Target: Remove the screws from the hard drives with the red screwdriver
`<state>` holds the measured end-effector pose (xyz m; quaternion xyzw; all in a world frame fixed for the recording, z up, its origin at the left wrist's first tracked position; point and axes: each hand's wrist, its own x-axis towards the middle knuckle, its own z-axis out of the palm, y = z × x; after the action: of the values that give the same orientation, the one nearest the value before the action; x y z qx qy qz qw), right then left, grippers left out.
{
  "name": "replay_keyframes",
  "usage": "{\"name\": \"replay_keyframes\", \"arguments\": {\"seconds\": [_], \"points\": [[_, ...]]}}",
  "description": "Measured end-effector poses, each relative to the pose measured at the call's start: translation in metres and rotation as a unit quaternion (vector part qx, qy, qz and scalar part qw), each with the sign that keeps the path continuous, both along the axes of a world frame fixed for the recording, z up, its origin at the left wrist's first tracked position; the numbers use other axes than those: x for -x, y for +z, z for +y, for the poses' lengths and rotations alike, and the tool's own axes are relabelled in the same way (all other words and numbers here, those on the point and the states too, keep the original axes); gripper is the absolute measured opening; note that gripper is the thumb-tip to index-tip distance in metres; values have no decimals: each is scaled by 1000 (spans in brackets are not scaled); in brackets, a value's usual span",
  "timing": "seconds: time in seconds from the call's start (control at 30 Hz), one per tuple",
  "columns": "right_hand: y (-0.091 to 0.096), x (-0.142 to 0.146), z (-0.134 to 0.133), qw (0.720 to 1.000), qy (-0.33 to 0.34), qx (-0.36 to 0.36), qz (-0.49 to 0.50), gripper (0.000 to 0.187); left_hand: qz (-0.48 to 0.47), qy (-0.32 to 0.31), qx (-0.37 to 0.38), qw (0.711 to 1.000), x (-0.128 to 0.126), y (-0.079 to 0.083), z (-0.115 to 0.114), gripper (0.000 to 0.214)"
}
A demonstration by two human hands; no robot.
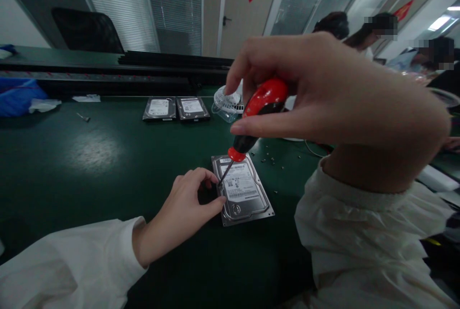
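Note:
A silver hard drive (247, 194) with a white label lies flat on the green table in front of me. My right hand (287, 84) is closed around the red-and-black handle of a screwdriver (251, 124). The slanting shaft reaches down to the drive's left edge, where its tip meets the cover. At that same edge, my left hand (190, 199) grips the drive, thumb on the cover and index finger close to the screwdriver tip. Its other fingers are partly hidden. Several small screws (272, 160) lie scattered to the right of the drive.
Two more hard drives (158, 108) lie side by side farther back, beside a white fan-like object (228, 100) and clear plastic. A blue bag (21, 96) sits at the far left. Long black bars (172, 60) run along the table's back. People (373, 31) are at the right.

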<state>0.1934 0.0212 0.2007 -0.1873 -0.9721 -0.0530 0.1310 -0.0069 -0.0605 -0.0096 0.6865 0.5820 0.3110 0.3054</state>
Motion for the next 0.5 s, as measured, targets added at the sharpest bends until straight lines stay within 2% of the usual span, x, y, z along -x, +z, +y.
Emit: {"name": "replay_keyframes", "arguments": {"seconds": [0.1,0.27,0.33,0.43,0.5], "points": [[-2,5,-1,999,-34,-20,23,45,0,-3,-16,1000,-1,0,0,25],[-1,3,-3,999,33,-5,-13,34,16,-7,-16,1000,-1,1,0,24],[-1,5,-3,1000,16,-15,-13,35,18,-11,-20,1000,-1,2,0,23],[-3,11,-3,998,-42,-52,4,45,12,-13,-22,1000,-1,3,1,22],[-4,13,-4,996,-59,-65,9,43,12,-13,-20,1000,-1,3,1,22]]}}
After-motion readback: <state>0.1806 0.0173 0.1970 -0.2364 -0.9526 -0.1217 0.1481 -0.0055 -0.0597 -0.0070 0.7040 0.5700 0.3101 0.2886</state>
